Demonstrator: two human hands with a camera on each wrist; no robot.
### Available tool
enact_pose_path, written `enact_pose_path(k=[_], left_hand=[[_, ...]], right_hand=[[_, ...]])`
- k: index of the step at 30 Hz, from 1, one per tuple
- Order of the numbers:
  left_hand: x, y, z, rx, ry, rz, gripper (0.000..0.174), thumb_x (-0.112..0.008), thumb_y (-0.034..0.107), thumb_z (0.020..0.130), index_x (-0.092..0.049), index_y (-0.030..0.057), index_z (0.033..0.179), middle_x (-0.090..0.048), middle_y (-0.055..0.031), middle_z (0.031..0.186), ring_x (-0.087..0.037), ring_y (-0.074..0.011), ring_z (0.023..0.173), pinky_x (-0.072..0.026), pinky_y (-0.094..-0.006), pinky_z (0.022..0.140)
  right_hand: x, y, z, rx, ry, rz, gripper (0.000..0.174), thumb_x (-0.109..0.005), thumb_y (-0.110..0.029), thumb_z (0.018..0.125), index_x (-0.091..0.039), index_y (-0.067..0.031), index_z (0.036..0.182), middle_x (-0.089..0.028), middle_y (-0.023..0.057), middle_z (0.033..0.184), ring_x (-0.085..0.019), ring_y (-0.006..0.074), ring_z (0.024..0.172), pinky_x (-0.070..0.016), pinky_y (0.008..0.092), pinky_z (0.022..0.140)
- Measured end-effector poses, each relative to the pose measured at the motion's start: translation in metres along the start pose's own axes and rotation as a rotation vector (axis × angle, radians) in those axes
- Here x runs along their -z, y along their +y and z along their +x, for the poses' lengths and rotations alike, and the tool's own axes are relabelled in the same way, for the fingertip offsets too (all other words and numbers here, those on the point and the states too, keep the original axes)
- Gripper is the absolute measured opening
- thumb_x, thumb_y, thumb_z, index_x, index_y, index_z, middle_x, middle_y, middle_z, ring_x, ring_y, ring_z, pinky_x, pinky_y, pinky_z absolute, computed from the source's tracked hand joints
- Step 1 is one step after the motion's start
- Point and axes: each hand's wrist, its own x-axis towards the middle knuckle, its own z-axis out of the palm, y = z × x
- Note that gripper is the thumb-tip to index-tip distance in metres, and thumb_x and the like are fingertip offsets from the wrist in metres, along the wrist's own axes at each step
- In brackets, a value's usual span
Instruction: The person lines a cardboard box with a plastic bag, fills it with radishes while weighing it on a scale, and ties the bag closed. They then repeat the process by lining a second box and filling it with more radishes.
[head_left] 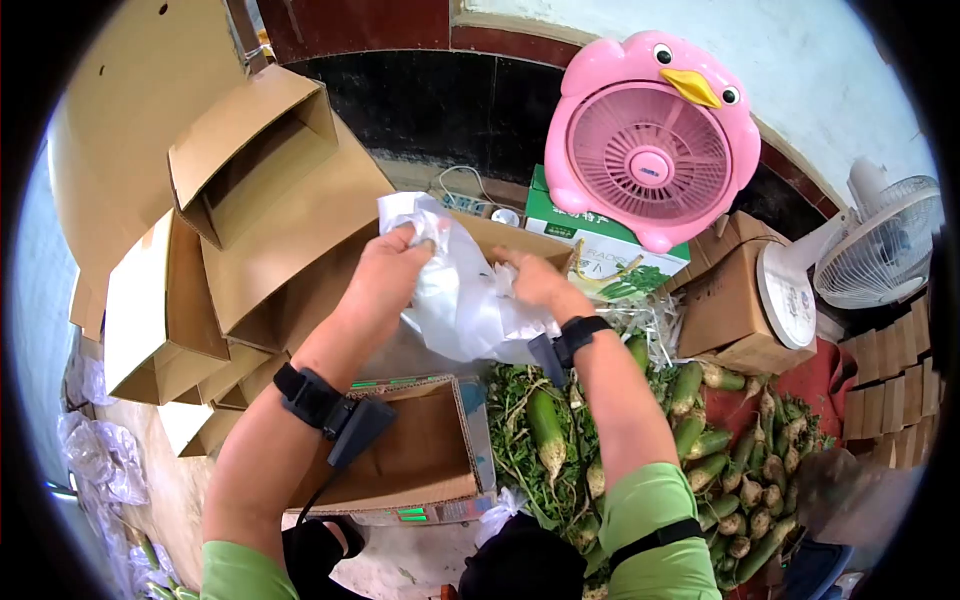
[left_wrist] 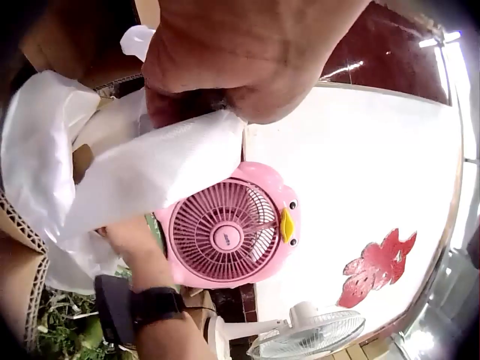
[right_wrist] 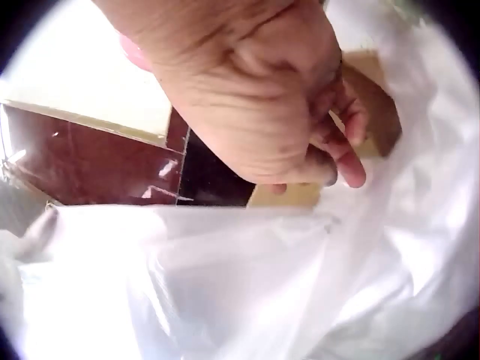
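Observation:
A translucent white plastic bag (head_left: 455, 300) hangs between both hands over a cardboard box (head_left: 505, 238), its mouth spread wide. My left hand (head_left: 392, 268) pinches the bag's upper rim between thumb and fingers; the left wrist view shows the plastic (left_wrist: 161, 165) drawn tight from that grip. On the other side, my right hand (head_left: 540, 282) is at the bag's mouth. Its fingers (right_wrist: 349, 161) are loosely bent in front of the film in the right wrist view, with no plastic pinched between them. The bag hides much of the box behind it.
An open carton (head_left: 420, 445) stands nearer my body. Green radishes (head_left: 547, 430) with leaves lie in a heap at the right. Opened cardboard boxes (head_left: 290, 200) are stacked at left. A pink fan (head_left: 650, 150) stands behind a green gift box (head_left: 610, 250); a white fan (head_left: 785, 290) is farther right.

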Motion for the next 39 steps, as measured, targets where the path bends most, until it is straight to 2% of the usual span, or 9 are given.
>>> enact_pose_path(k=[6, 9, 14, 18, 22, 25, 29, 32, 39], left_hand=[[-0.004, 0.010, -0.004, -0.034, -0.146, 0.151, 0.032, -0.045, 0.004, 0.088, -0.053, 0.0031, 0.118, -0.061, -0.0051, 0.098, -0.058, -0.0108, 0.081, -0.0472, -0.0262, 0.075], [-0.001, 0.038, -0.024, -0.061, -0.161, -0.335, 0.038, -0.048, 0.004, 0.082, -0.053, 0.0047, 0.120, -0.062, -0.0035, 0.092, -0.059, -0.0130, 0.074, -0.0483, -0.0268, 0.071], [0.029, 0.075, -0.051, -0.300, 0.004, -0.381, 0.041, -0.045, 0.006, 0.085, -0.042, 0.0002, 0.126, -0.058, -0.0109, 0.100, -0.060, -0.0182, 0.084, -0.0491, -0.0297, 0.078], [0.042, 0.089, -0.086, -0.376, 0.004, -0.344, 0.044, -0.044, 0.009, 0.086, -0.039, 0.0026, 0.130, -0.054, -0.0117, 0.113, -0.056, -0.0199, 0.096, -0.0469, -0.0312, 0.083], [0.071, 0.089, -0.124, -0.381, 0.129, -0.304, 0.048, -0.044, 0.010, 0.086, -0.035, 0.0038, 0.132, -0.052, -0.0114, 0.116, -0.054, -0.0202, 0.099, -0.0458, -0.0315, 0.085], [0.088, 0.087, -0.155, -0.373, 0.154, -0.310, 0.049, -0.045, 0.011, 0.085, -0.034, 0.0039, 0.132, -0.052, -0.0113, 0.116, -0.055, -0.0207, 0.098, -0.0462, -0.0321, 0.084], [0.109, 0.080, -0.195, -0.399, 0.213, -0.340, 0.047, -0.046, 0.013, 0.086, -0.036, 0.0045, 0.131, -0.052, -0.0104, 0.116, -0.054, -0.0210, 0.100, -0.0461, -0.0340, 0.086], [0.125, 0.072, -0.229, -0.411, 0.197, -0.340, 0.044, -0.047, 0.013, 0.087, -0.038, 0.0046, 0.129, -0.052, -0.0097, 0.118, -0.054, -0.0207, 0.102, -0.0458, -0.0346, 0.087], [0.154, 0.043, -0.283, -0.385, 0.355, -0.358, 0.043, -0.048, 0.005, 0.085, -0.040, 0.0029, 0.128, -0.055, -0.0098, 0.114, -0.057, -0.0208, 0.097, -0.0481, -0.0346, 0.085]], right_hand=[[-0.047, -0.004, 0.030, -0.437, -0.476, -0.141, 0.030, -0.054, -0.012, 0.077, -0.062, -0.0040, 0.104, -0.057, 0.0219, 0.110, -0.056, 0.0344, 0.100, -0.0434, 0.0383, 0.085], [-0.042, 0.013, 0.018, -0.457, -0.430, -0.298, 0.031, -0.050, -0.018, 0.080, -0.062, -0.0071, 0.106, -0.056, 0.0207, 0.113, -0.055, 0.0320, 0.102, -0.0439, 0.0381, 0.087], [-0.041, 0.046, 0.006, -0.550, -0.200, -0.363, 0.025, -0.048, -0.016, 0.081, -0.065, -0.0032, 0.095, -0.062, 0.0184, 0.100, -0.059, 0.0314, 0.097, -0.0469, 0.0384, 0.083], [-0.008, 0.002, 0.006, -0.217, 0.013, -0.392, 0.026, -0.051, -0.018, 0.078, -0.064, -0.0020, 0.093, -0.063, 0.0188, 0.097, -0.060, 0.0330, 0.090, -0.0474, 0.0405, 0.081], [0.047, -0.087, -0.004, -0.298, -0.117, -0.111, 0.034, -0.059, -0.028, 0.076, -0.061, 0.0003, 0.095, -0.064, 0.0183, 0.090, -0.063, 0.0305, 0.081, -0.0487, 0.0396, 0.074], [0.055, -0.119, -0.012, -0.524, -0.379, 0.677, 0.044, -0.055, -0.039, 0.085, -0.054, -0.0036, 0.110, -0.062, 0.0049, 0.092, -0.061, 0.0157, 0.082, -0.0478, 0.0359, 0.073], [0.056, -0.165, -0.025, -0.437, -0.292, 1.265, 0.047, -0.044, -0.040, 0.092, -0.049, -0.0007, 0.117, -0.060, 0.0083, 0.101, -0.060, 0.0228, 0.095, -0.0483, 0.0368, 0.082], [0.083, -0.203, -0.037, -0.429, -0.479, 1.540, 0.050, -0.049, -0.044, 0.089, -0.053, -0.0009, 0.112, -0.062, 0.0086, 0.099, -0.062, 0.0174, 0.084, -0.0511, 0.0266, 0.065], [0.102, -0.251, -0.068, -0.278, -0.608, 1.655, 0.054, -0.048, -0.045, 0.088, -0.052, 0.0019, 0.115, -0.061, 0.0127, 0.104, -0.061, 0.0240, 0.097, -0.0523, 0.0344, 0.077]])
